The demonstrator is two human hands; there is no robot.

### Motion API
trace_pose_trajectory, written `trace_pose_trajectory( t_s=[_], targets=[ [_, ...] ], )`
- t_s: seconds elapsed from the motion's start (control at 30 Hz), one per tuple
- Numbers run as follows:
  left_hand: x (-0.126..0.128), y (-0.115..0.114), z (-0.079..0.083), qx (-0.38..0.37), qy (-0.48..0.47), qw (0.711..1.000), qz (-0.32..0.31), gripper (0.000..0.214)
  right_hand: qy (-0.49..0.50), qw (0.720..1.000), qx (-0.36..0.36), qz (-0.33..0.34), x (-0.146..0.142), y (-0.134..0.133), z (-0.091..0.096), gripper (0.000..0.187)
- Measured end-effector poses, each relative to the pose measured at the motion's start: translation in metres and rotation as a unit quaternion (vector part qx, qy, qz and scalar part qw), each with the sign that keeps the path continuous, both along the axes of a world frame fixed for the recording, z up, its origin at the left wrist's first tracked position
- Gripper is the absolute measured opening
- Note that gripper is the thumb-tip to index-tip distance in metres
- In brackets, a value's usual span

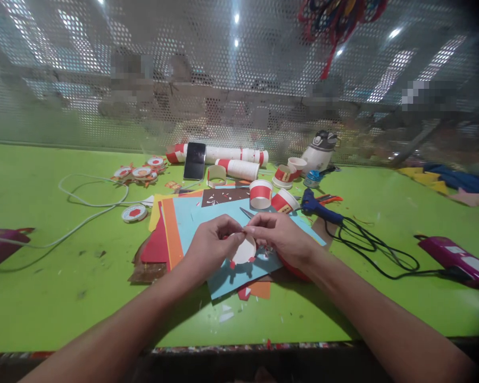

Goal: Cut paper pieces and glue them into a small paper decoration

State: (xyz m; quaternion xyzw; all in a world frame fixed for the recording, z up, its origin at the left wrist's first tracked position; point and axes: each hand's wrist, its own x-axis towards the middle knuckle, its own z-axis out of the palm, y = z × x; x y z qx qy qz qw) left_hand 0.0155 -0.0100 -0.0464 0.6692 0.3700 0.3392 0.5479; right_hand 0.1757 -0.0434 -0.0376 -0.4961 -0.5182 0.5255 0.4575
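Both my hands meet over a stack of coloured paper sheets (191, 218) on the green table (64, 266). My left hand (209, 246) and my right hand (281, 238) pinch a small round white paper cut-out (244, 250) with red tabs on its rim. Their fingertips touch at its top edge. The piece hovers just above a light blue sheet (239, 276).
Red-and-white paper cups (261, 193) and stacked cup rolls (239, 155) lie behind the paper, with a phone (194, 160) propped up. A blue glue gun (319, 208) with black cord lies to the right. Finished round decorations (141, 172) and a white cable (88, 202) are to the left.
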Motion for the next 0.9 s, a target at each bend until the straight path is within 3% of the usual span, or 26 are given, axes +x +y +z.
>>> trace_pose_trajectory(
  t_s=[0.2,0.53,0.63,0.73,0.9],
  targets=[
    [0.002,-0.004,0.002,-0.021,-0.037,0.999,-0.007,0.013,0.169,0.982,-0.065,0.048,0.002,-0.001,-0.001,0.002],
    [0.0,-0.003,0.006,-0.009,-0.048,0.999,-0.022,0.016,0.187,0.977,-0.067,0.083,0.005,-0.004,0.003,0.005],
    [-0.002,0.002,0.006,-0.011,-0.039,0.999,-0.027,0.016,0.12,0.989,-0.027,0.077,0.006,-0.005,0.007,0.013],
    [-0.003,0.007,0.002,0.0,-0.011,0.999,-0.036,0.013,-0.016,0.999,0.023,0.045,0.005,-0.008,0.013,0.018],
    [-0.003,0.01,-0.004,0.045,0.016,0.998,-0.042,0.016,-0.221,0.969,0.107,0.011,-0.001,-0.009,0.01,0.025]
  ],
)
